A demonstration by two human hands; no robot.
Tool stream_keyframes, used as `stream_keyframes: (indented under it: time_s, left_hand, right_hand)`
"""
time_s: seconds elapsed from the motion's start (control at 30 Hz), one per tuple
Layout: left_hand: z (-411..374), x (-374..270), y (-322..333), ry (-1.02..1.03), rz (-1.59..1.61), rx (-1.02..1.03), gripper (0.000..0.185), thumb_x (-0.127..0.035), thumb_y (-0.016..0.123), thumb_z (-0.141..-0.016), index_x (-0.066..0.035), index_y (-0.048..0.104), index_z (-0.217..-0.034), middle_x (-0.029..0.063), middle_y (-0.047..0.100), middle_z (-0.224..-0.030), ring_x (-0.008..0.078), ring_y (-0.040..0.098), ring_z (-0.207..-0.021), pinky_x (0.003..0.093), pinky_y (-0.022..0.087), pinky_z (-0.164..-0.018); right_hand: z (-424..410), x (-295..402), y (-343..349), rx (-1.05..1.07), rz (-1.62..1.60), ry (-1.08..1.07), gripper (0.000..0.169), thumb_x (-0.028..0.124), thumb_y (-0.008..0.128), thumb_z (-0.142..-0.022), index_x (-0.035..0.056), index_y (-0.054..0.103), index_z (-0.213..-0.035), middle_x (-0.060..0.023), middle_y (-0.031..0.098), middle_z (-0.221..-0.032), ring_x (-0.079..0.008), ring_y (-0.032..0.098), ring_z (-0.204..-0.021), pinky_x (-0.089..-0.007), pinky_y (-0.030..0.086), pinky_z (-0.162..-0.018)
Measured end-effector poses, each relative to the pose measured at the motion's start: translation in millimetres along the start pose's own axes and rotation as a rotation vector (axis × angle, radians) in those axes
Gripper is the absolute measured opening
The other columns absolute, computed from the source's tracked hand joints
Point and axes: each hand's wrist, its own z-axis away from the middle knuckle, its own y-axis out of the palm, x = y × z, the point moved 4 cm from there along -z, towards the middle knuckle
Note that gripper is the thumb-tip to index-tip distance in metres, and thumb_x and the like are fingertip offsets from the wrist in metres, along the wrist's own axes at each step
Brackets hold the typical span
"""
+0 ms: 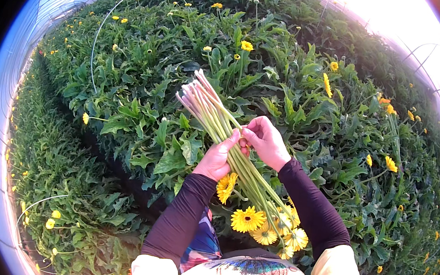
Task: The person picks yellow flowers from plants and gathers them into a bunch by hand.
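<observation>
A bunch of cut yellow gerbera daisies point(221, 123) lies slantwise across the middle of the view. Its pale, pinkish stem ends point up and left, and the flower heads point(248, 220) hang low, in front of my shirt. My left hand point(219, 157) is wrapped around the stems, thumb on top. At the right side of the bunch, my right hand point(264, 139) has thumb and forefinger pinched together against the stems. Something small and orange, perhaps a band, shows by the right fingers; it is mostly hidden.
Dense leafy gerbera plants point(144, 102) surround me, with yellow blooms point(247, 46) standing among them. A thin white hoop point(95, 42) arches over the bed at upper left. A dark furrow point(121, 171) runs between rows on the left. Plastic tunnel walls point(4, 89) rise at both sides.
</observation>
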Motion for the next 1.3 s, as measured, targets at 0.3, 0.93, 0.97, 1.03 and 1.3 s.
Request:
stream_keyframes:
  time_s: [0.3,0.93,0.97,1.03,1.3]
  left_hand:
    - [24.3,28.5,169.9,-0.029,-0.396,0.128,0.027,-0.029,0.052,-0.092,-0.004,0.057,-0.095,0.0035,0.059,-0.088,0.0114,0.055,-0.083,0.0274,0.046,-0.075]
    - [101.1,278.2,195.7,-0.549,-0.175,0.571,0.022,-0.027,0.053,-0.090,-0.008,0.047,-0.081,0.0007,0.047,-0.074,0.0145,0.049,-0.075,0.0323,0.044,-0.075]
    - [102.8,283.3,185.7,-0.548,-0.232,0.555,0.022,-0.027,0.054,-0.090,-0.008,0.047,-0.081,0.0008,0.047,-0.073,0.0144,0.049,-0.075,0.0316,0.043,-0.074]
    - [109.1,290.9,180.8,-0.552,-0.345,0.529,0.022,-0.027,0.054,-0.090,-0.008,0.048,-0.081,0.0010,0.047,-0.072,0.0141,0.049,-0.074,0.0300,0.042,-0.072]
    - [136.2,296.5,190.6,-0.588,-0.596,0.641,0.020,-0.022,0.060,-0.085,-0.004,0.052,-0.083,0.0033,0.051,-0.070,0.0152,0.051,-0.070,0.0300,0.043,-0.069]
  right_hand:
    - [118.1,77.9,-95.1,-0.446,-0.167,-0.164,0.019,0.012,0.068,-0.080,0.0033,0.053,-0.084,-0.0013,0.059,-0.072,-0.0059,0.058,-0.063,-0.0192,0.046,-0.055]
    - [421.8,-25.3,-114.5,-0.168,0.238,0.316,0.071,0.037,0.070,-0.073,0.0014,0.038,-0.126,-0.0190,0.057,-0.107,-0.0277,0.056,-0.101,-0.0345,0.043,-0.088]
    - [424.7,-16.7,-121.9,-0.094,0.291,0.219,0.081,0.041,0.070,-0.073,0.0005,0.033,-0.132,-0.0191,0.054,-0.116,-0.0275,0.052,-0.111,-0.0343,0.039,-0.094]
    - [420.1,23.5,-164.6,-0.371,0.242,0.176,0.075,0.036,0.063,-0.081,0.0016,0.027,-0.137,-0.0171,0.044,-0.129,-0.0246,0.041,-0.122,-0.0359,0.031,-0.102]
    - [318.7,106.2,-192.2,-0.110,0.565,-0.068,0.059,0.045,0.030,-0.095,0.0009,0.038,-0.132,-0.0144,0.043,-0.133,-0.0282,0.037,-0.126,-0.0358,0.028,-0.104]
